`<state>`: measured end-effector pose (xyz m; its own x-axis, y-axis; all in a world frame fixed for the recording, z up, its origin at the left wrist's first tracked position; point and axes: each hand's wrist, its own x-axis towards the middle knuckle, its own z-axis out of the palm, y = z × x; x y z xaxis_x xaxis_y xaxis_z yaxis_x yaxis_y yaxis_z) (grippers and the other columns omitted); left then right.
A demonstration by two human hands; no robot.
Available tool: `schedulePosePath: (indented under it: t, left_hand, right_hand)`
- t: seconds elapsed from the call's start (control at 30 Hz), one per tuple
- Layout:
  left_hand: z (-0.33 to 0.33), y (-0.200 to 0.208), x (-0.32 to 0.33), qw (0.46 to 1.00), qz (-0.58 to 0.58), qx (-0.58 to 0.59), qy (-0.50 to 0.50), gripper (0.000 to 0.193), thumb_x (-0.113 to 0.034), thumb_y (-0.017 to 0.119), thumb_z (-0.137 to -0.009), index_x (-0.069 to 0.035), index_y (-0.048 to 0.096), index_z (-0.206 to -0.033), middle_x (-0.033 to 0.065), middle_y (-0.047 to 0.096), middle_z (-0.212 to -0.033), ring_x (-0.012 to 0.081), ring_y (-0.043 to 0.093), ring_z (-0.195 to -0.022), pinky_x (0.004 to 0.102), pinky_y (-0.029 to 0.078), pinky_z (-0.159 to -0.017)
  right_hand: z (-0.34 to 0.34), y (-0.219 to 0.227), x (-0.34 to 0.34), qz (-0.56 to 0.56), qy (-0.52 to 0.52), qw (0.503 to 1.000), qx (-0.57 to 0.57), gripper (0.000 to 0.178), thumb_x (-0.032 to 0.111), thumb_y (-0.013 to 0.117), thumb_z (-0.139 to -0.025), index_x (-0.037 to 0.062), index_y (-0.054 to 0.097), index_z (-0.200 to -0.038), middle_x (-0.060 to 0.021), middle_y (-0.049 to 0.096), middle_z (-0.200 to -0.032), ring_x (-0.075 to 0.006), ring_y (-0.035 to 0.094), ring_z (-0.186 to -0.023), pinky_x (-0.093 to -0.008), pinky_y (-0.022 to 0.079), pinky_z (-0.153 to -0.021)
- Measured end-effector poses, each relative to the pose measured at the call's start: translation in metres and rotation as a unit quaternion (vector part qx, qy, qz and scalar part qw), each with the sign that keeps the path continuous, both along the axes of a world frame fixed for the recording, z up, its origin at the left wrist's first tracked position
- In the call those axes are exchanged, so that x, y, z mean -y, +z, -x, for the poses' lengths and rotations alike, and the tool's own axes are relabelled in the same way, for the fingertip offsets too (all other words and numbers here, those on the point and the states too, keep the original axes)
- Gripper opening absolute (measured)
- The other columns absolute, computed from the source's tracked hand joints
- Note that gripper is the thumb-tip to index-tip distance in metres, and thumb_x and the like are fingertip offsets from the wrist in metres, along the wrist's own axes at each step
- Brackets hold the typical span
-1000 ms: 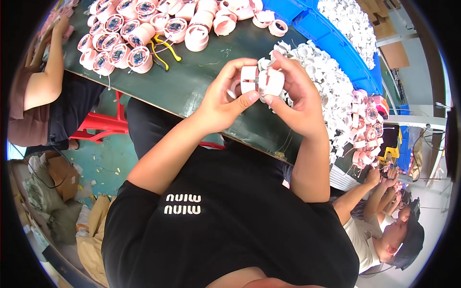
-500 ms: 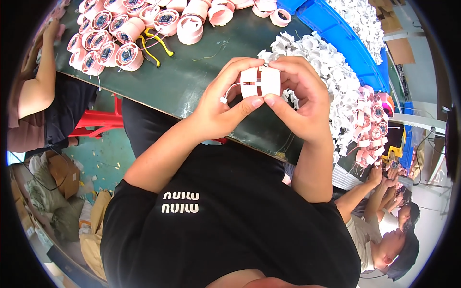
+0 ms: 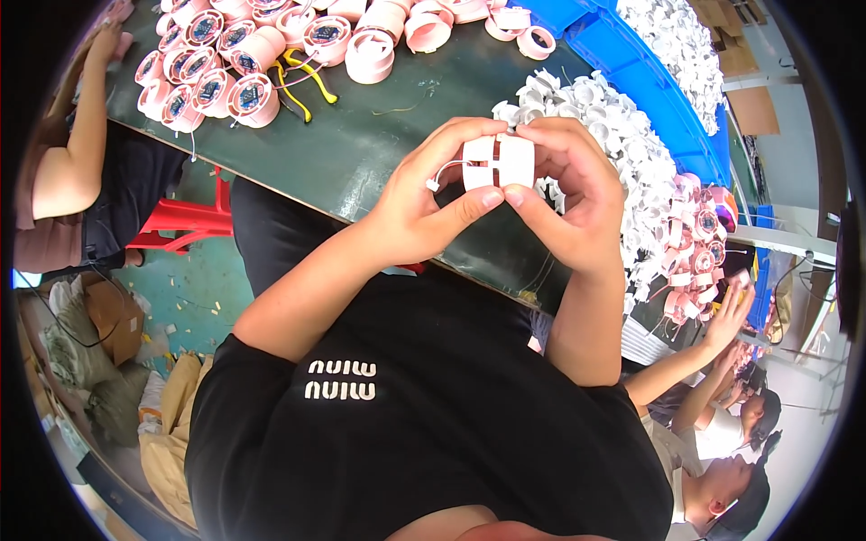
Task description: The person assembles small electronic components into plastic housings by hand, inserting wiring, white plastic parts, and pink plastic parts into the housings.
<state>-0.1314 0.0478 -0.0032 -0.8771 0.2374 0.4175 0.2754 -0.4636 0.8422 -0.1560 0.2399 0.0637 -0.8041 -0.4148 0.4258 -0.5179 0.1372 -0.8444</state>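
Observation:
Between both hands sits a small, pale round plastic housing [image 3: 517,164], above the near edge of the table. A gap runs around it, with slots that show its darker inside. My left hand [image 3: 417,191] grips its left end, thumb below and fingers above. My right hand [image 3: 582,203] closes on the right end in the same way, the two thumb tips almost meeting underneath. From the left side a thin white wire comes out, ending in a small white connector [image 3: 433,184] beside my left fingers. The far side of the housing is hidden.
Pink round housings with circuit boards [image 3: 212,90] crowd the far left of the dark green table [image 3: 298,149], beside yellow-handled pliers [image 3: 309,81]. White plastic parts [image 3: 622,135] are heaped at right, near a blue bin [image 3: 631,68]. Co-workers sit on both sides; a red stool [image 3: 194,216] stands left.
The housing remains in both hands and has shifted slightly right and down in view, its angle a little different. At right, a co-worker's hand has risen. The whole view has shifted slightly.

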Motion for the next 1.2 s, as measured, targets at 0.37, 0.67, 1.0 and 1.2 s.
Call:
schedulePosePath:
  t: [0.37,0.67,1.0,1.2]
  left_hand:
    - [-0.005,0.004,0.001,0.996,0.083,-0.008,-0.023,0.048,-0.009,0.063,-0.102,-0.004,0.042,-0.145,0.0129,0.054,-0.131,0.0228,0.059,-0.117,0.0368,0.049,-0.101]
    - [-0.026,0.02,-0.022,0.976,0.144,-0.165,0.003,0.06,-0.014,0.065,-0.096,0.001,0.033,-0.144,0.025,0.04,-0.138,0.0374,0.047,-0.123,0.0472,0.038,-0.109]
    - [-0.04,0.028,-0.03,0.952,0.251,-0.173,0.014,0.068,-0.002,0.057,-0.093,0.004,0.024,-0.152,0.0233,0.032,-0.151,0.0302,0.042,-0.137,0.0403,0.036,-0.114]
    - [-0.045,0.044,-0.026,0.977,0.197,0.07,-0.026,0.06,0.002,0.065,-0.094,-0.002,0.038,-0.147,0.0099,0.057,-0.126,0.0156,0.06,-0.106,0.0293,0.051,-0.093]
  right_hand:
    - [0.004,-0.007,-0.007,0.03,-0.054,0.998,-0.009,0.048,0.043,0.055,-0.105,0.0019,0.067,-0.128,-0.0115,0.064,-0.12,-0.0183,0.064,-0.102,-0.0327,0.049,-0.083]
    - [-0.015,-0.009,0.025,0.174,0.027,0.973,0.148,0.094,0.069,0.009,-0.105,-0.0051,0.049,-0.146,-0.0206,0.062,-0.136,-0.0265,0.056,-0.125,-0.0393,0.036,-0.11]
    - [-0.02,-0.012,0.016,0.168,0.036,0.981,0.09,0.08,0.056,0.015,-0.108,-0.0028,0.06,-0.138,-0.0175,0.068,-0.124,-0.0255,0.059,-0.118,-0.0395,0.04,-0.107]
    - [-0.028,0.007,-0.006,0.061,-0.156,0.981,0.096,0.036,0.034,0.056,-0.106,0.0021,0.068,-0.12,-0.0133,0.07,-0.113,-0.0239,0.066,-0.105,-0.0373,0.052,-0.093]
